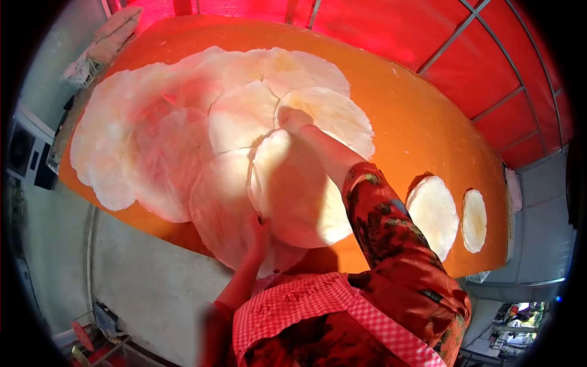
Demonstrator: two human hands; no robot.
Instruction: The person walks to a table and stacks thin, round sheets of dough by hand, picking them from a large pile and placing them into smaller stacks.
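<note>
Many thin, round, pale flatbreads (241,119) lie overlapping on an orange table covering. The nearest flatbread (293,183) lies partly in my shadow, with a dark gap along its left edge. My right hand (295,120) reaches to its far edge, fingers closed there; the fingertips are partly hidden. At its near left edge is my left hand (259,233), thumb and fingers pinched on the rim. Under and left of it spreads another flatbread (221,196).
Two separate flatbreads, a larger one (433,214) and a smaller one (474,220), lie on the right of the orange table (403,128). Red panels with metal bars (483,55) rise behind. A folded cloth bundle (116,33) sits beyond the far left corner.
</note>
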